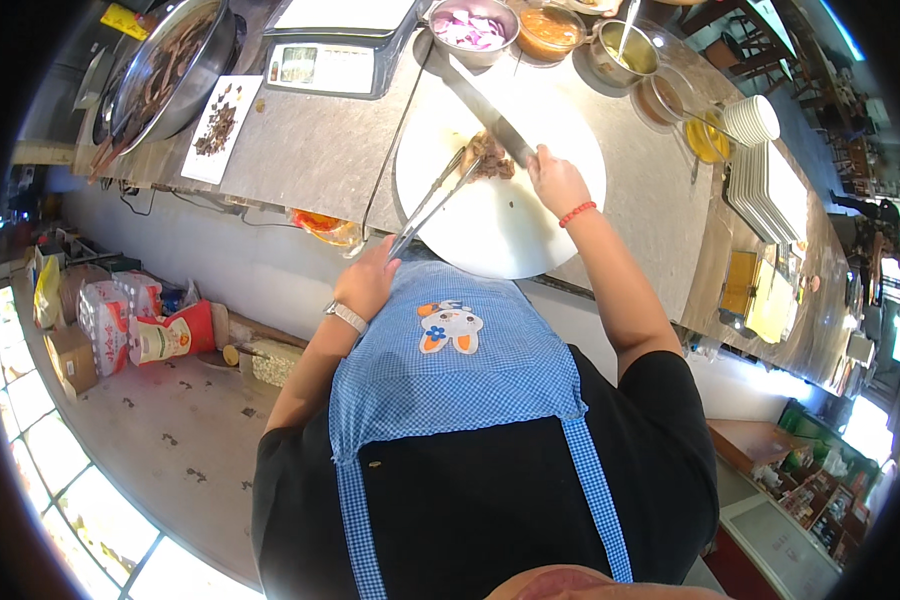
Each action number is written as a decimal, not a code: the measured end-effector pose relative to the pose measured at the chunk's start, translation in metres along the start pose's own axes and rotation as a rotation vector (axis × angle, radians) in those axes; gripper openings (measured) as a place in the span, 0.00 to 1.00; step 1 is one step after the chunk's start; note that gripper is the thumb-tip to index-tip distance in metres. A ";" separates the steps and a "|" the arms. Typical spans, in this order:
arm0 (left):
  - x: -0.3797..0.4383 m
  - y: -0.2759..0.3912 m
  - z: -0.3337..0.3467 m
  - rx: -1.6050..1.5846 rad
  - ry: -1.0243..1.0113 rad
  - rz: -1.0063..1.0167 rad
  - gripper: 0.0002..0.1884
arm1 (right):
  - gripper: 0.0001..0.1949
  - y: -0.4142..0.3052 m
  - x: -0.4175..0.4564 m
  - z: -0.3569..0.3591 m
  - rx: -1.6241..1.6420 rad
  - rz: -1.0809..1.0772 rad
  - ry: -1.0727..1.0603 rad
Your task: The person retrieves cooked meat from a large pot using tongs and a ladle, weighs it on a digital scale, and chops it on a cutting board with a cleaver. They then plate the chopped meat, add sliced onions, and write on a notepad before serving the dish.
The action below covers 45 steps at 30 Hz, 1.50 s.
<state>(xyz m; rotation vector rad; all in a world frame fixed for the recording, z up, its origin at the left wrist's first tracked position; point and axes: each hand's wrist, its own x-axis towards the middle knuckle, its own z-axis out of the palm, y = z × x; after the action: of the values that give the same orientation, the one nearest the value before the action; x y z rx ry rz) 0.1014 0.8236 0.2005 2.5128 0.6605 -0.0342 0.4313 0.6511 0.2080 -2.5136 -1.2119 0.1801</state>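
My left hand (367,279) holds a pair of metal tongs (427,212), whose tips rest at a small pile of chopped brown meat (493,161). The meat lies on a round white cutting board (487,240) at the counter's near edge. In my right hand (557,180) is the handle end of a large knife (487,109). Its broad blade slants up and left over the board, beside the meat. The blade's far end reaches close to a metal bowl of chopped red onion (471,46).
A kitchen scale (330,67), a white tray with dark bits (221,131) and a large metal basin (187,75) stand left. Right are a metal pot with a spoon (622,56), a bowl of orange sauce (546,37), stacked white cups (750,120) and stacked white trays (769,191).
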 end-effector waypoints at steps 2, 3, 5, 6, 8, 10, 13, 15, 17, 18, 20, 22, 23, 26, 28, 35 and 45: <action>0.000 0.000 -0.002 0.028 -0.019 -0.014 0.23 | 0.14 0.020 -0.004 0.025 0.022 0.094 -0.105; -0.002 0.000 -0.003 0.051 -0.029 -0.029 0.22 | 0.14 0.015 -0.002 0.022 -0.014 0.081 -0.121; -0.003 -0.001 -0.008 0.080 -0.051 -0.048 0.22 | 0.14 0.007 -0.004 0.011 -0.086 0.061 -0.152; 0.001 -0.001 -0.011 0.084 -0.063 -0.048 0.22 | 0.14 0.008 -0.004 0.007 -0.088 0.040 -0.128; 0.006 -0.003 -0.014 0.097 -0.069 -0.056 0.21 | 0.13 0.011 -0.005 -0.002 -0.091 -0.001 -0.080; 0.003 -0.008 -0.012 0.109 -0.077 -0.075 0.21 | 0.13 -0.008 -0.005 -0.022 -0.039 -0.032 0.019; 0.005 -0.006 -0.020 0.109 -0.064 -0.044 0.22 | 0.13 -0.020 -0.005 -0.025 0.000 -0.058 0.041; 0.006 -0.010 -0.019 0.114 -0.014 0.009 0.22 | 0.13 -0.013 -0.007 -0.006 -0.079 -0.005 -0.130; 0.008 -0.011 -0.022 0.142 -0.021 0.023 0.22 | 0.13 0.009 -0.011 0.008 -0.082 0.049 -0.191; 0.008 -0.009 -0.025 0.165 -0.053 0.000 0.22 | 0.13 0.011 -0.013 0.002 -0.071 0.064 -0.205; 0.006 -0.008 -0.030 0.195 -0.067 -0.005 0.22 | 0.13 0.009 -0.016 -0.004 -0.065 0.071 -0.222; 0.003 -0.006 -0.033 0.211 -0.037 0.030 0.21 | 0.13 -0.003 -0.017 -0.024 -0.077 0.061 -0.234; 0.003 -0.005 -0.035 0.211 -0.035 0.010 0.22 | 0.13 -0.012 -0.014 -0.030 -0.036 0.036 -0.166; 0.000 0.001 -0.039 0.213 -0.056 -0.031 0.22 | 0.14 -0.031 -0.016 -0.025 0.083 -0.035 0.026; 0.000 0.005 -0.044 0.218 -0.074 -0.036 0.21 | 0.14 -0.014 -0.023 0.010 -0.020 -0.009 -0.085; -0.004 -0.002 -0.044 0.236 -0.022 -0.003 0.19 | 0.14 0.002 -0.023 -0.001 -0.080 0.023 -0.192; -0.012 0.009 -0.054 0.253 -0.079 -0.040 0.20 | 0.16 -0.027 -0.031 0.023 -0.080 0.071 -0.211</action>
<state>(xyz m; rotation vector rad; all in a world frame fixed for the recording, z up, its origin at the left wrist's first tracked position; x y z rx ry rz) 0.0890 0.8393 0.2529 2.7223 0.7119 -0.2445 0.3859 0.6483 0.1956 -2.6629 -1.2298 0.4321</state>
